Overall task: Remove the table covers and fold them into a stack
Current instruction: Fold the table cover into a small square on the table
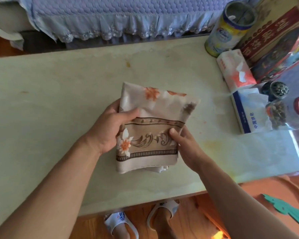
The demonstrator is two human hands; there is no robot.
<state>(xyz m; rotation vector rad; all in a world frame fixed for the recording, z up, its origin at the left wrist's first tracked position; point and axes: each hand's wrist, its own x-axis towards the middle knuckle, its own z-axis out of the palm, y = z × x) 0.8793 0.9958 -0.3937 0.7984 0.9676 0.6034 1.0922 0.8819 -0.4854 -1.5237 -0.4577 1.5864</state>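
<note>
A folded table cover (154, 128), beige with orange flowers and brown bands, is held between both hands over the middle of the pale table (59, 87). Its left edge is gripped by the left hand (109, 128), thumb on top and fingers curled beneath. Its lower right edge is pinched by the right hand (185, 145), thumb on top. A tissue pack (235, 69) and a tin (228, 28) are seen at the table's far right.

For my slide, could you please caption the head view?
Both hands, left hand and right hand, hold a folded floral table cover above the table.
</note>
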